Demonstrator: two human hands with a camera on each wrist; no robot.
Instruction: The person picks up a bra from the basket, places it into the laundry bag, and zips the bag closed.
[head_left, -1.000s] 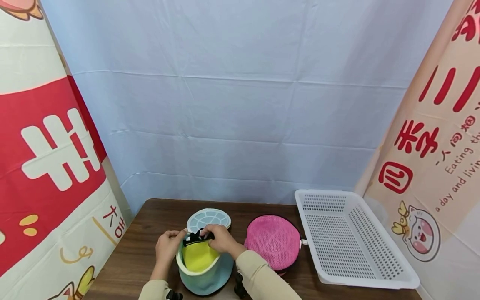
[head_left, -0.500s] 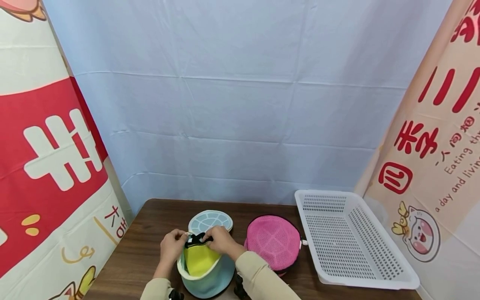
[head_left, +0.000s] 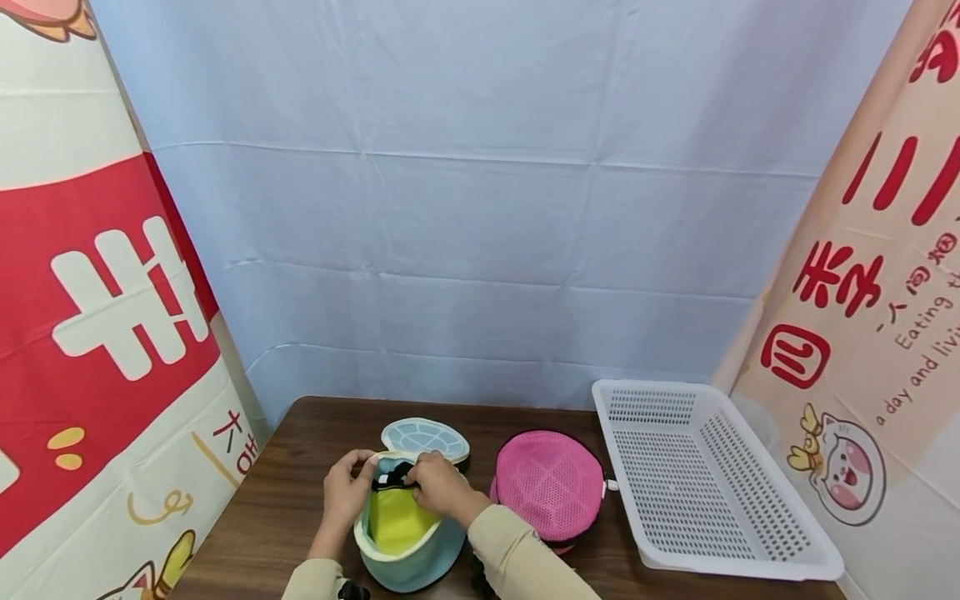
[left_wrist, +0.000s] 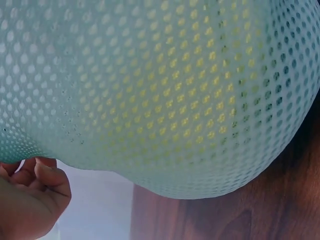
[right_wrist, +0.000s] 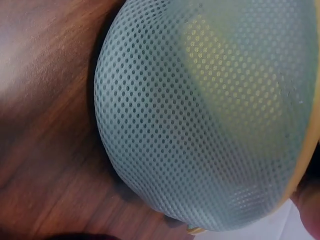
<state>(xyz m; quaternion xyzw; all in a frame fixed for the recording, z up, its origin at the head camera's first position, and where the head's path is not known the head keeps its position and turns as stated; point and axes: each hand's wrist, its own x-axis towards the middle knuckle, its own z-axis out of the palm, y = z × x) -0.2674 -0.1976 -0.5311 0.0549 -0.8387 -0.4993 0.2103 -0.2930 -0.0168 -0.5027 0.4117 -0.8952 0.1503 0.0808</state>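
Observation:
A light blue mesh laundry bag (head_left: 412, 571) stands on the table with its round mouth facing up and its patterned lid (head_left: 426, 437) folded back behind. Inside lies a yellow fabric piece (head_left: 397, 521) with black trim; its yellow shows through the mesh in both wrist views. My left hand (head_left: 347, 493) pinches the bag's rim at the back left. At the back right, my right hand (head_left: 442, 487) grips the rim beside the black trim, its fingertips partly hidden. Only a sliver of the right hand (right_wrist: 309, 212) shows in the right wrist view.
A round pink mesh bag (head_left: 549, 485) lies right of the blue one. Beyond it, a white perforated plastic basket (head_left: 731, 567) stands at the table's right side. The dark wooden table (head_left: 277, 475) meets a pale blue cloth backdrop (head_left: 480, 250).
The bag's back rim has come into view between my hands, and the mouth looks wider. The yellow piece sits lower inside it. The lid has shifted slightly right.

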